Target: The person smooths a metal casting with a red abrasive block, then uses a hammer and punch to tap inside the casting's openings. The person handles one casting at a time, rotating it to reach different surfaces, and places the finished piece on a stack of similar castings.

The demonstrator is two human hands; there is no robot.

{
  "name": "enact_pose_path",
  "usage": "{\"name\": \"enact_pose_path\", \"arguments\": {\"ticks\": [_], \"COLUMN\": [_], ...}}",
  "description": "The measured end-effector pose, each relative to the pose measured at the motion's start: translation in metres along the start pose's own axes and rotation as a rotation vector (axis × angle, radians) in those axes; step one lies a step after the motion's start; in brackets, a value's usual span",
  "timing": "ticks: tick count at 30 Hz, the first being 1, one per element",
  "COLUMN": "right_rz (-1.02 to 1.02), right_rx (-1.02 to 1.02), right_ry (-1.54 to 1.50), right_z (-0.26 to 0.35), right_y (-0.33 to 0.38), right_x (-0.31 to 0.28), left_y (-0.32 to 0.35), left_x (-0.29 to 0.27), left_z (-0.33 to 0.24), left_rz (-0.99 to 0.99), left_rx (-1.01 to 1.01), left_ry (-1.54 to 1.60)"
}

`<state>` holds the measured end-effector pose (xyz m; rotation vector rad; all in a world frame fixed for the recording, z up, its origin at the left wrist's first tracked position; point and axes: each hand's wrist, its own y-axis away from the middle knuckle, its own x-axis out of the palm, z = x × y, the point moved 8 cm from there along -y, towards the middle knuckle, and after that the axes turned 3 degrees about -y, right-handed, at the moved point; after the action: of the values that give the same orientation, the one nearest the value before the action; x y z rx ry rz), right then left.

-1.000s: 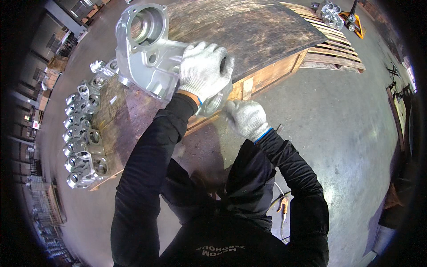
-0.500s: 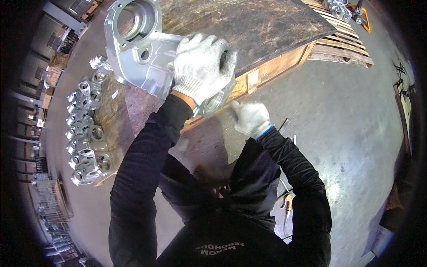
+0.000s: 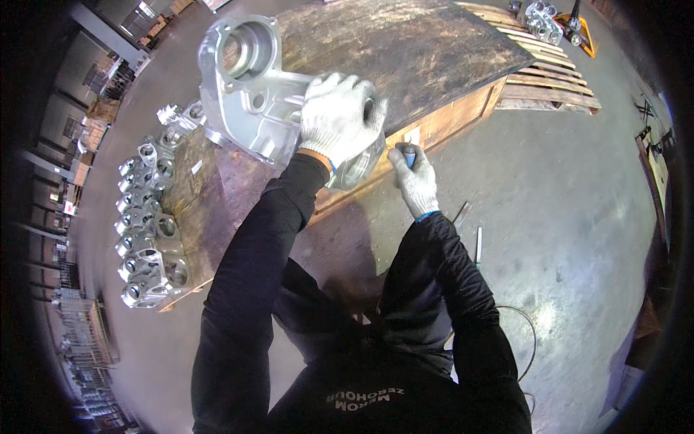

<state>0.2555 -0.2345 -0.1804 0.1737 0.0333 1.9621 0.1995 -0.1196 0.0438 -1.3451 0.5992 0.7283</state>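
Closest to the camera, your dark sleeves [image 3: 249,267] reach out above your dark trousers [image 3: 416,289], with a thin hose [image 3: 533,343] curving across the grey floor [image 3: 585,217] to your right. Near your right forearm, a narrow metal strip [image 3: 478,244] lies on that floor. Your gloved right hand [image 3: 417,185] closes thumb and fingers together around a small blue-and-dark cylindrical piece [image 3: 410,157], held upright just beside the wooden crate [image 3: 452,116]. Your gloved left hand [image 3: 341,119] clamps down on one arm of a large silvery casting [image 3: 242,116], its round bore facing up at the far end. The casting sits over the crate's near side; how much of its weight the top bears, you cannot tell from this angle. To your left, a row of smaller-looking castings [image 3: 148,239] lines the crate's edge. Beyond, at upper right, a slatted pallet [image 3: 546,92] carries more metal parts [image 3: 543,23], with an orange pallet jack [image 3: 590,46] next to it.
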Motion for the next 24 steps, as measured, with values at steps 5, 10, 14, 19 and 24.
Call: {"name": "enact_pose_path", "arguments": {"ticks": [5,10,14,19,24], "right_rz": [-0.017,0.232,0.391,0.395,0.318], "right_rx": [-0.276,-0.201,-0.106,-0.153,-0.194], "right_ry": [-0.174,-0.119,-0.099,-0.076,-0.046], "right_z": [0.075,0.113,0.115,0.110,0.095], "right_y": [-0.007,-0.012,-0.015,0.014,0.088], "right_x": [0.016,0.029,0.048,0.054,0.073], "left_y": [0.006,0.059,0.129,0.162,0.187], "left_x": [-0.010,-0.042,-0.050,-0.038,-0.066], "left_z": [-0.001,0.020,0.047,0.071,0.095], "left_rz": [-0.001,-0.031,0.006,-0.151,-0.336], "left_rx": [0.030,-0.172,-0.385,-0.450,-0.394], "left_ry": [0.067,0.141,0.072,0.127,0.407]}}
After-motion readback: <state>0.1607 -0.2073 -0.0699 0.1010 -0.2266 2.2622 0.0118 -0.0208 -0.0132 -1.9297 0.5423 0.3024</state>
